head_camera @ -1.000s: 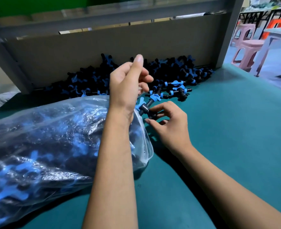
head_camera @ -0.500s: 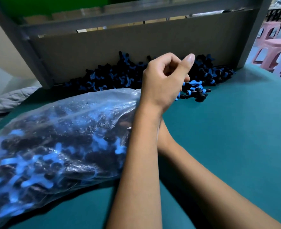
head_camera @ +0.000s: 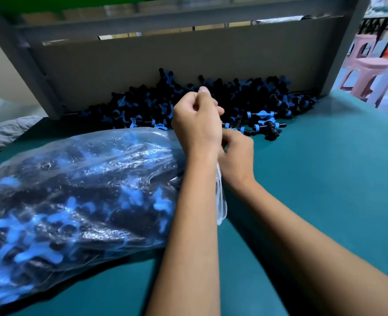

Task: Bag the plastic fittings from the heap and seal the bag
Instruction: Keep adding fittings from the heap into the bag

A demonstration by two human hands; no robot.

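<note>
A clear plastic bag (head_camera: 81,192), full of black and blue fittings, lies on the green bench (head_camera: 320,179); its left end is cut off by the edge of the view. The left hand (head_camera: 196,124) is raised at the bag's mouth with its fingers curled tight, and seems to pinch the thin film, which is almost invisible there. The right hand (head_camera: 236,156) is partly hidden behind the left wrist; its fingers are bent, but I cannot tell what they hold. A loose strip of film (head_camera: 220,197) hangs between the forearms. The heap of fittings (head_camera: 234,99) lies behind, against a grey board (head_camera: 165,58); single pieces in it are hard to separate
</note>
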